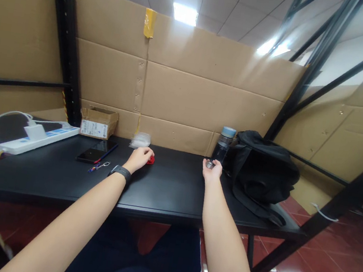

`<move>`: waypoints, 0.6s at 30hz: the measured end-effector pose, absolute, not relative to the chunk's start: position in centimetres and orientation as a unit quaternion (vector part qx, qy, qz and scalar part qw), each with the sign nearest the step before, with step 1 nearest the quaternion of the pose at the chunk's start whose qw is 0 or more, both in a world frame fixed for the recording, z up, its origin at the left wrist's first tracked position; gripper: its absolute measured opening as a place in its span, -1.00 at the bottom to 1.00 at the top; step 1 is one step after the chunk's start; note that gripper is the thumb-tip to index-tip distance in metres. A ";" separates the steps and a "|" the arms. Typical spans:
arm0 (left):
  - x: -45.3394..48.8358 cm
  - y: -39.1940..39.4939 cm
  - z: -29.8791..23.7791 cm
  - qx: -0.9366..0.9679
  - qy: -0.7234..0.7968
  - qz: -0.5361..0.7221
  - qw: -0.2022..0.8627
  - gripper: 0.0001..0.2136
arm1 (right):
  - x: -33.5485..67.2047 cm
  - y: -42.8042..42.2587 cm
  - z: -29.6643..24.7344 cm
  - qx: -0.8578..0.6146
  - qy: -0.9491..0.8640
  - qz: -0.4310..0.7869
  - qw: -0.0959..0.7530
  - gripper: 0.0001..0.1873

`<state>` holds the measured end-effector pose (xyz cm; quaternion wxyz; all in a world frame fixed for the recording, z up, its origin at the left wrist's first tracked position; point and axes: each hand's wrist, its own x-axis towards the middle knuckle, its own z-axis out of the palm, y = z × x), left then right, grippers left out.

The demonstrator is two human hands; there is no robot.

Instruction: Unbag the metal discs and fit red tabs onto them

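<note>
My left hand (139, 158), wearing a black wristband, rests low over the table with its fingers curled down on a small red bundle (151, 160) that looks like coiled cord. Part of that bundle is hidden by the fingers. My right hand (212, 171) is turned palm up, its fingers bent around a small round metal piece (209, 164) whose exact kind I cannot make out. Just behind the left hand lies a clear plastic packet (140, 140). A dark bottle with a blue lid (224, 143) stands upright behind the right hand.
On the black table (165, 193), a black bag (264, 170) sits at right. To the left are an opened cardboard box (99, 123), a dark phone or tablet (96, 152), a keyring (99, 166) and a white power strip (41, 140) with cables. Cardboard walls (188, 95) enclose the back.
</note>
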<state>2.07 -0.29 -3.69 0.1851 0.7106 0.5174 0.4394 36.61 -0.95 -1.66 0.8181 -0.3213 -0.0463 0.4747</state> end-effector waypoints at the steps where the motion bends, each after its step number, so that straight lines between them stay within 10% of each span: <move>1: 2.1 -0.3 -3.7 0.710 0.518 0.440 0.185 -0.72 | 36.7 -1.0 -1.6 -0.317 -0.053 0.478 0.817 -0.89; 18: 2.1 -0.4 -3.7 0.712 0.512 0.441 0.191 -0.72 | 36.5 -1.5 -1.5 -0.293 -0.071 0.503 0.810 -0.86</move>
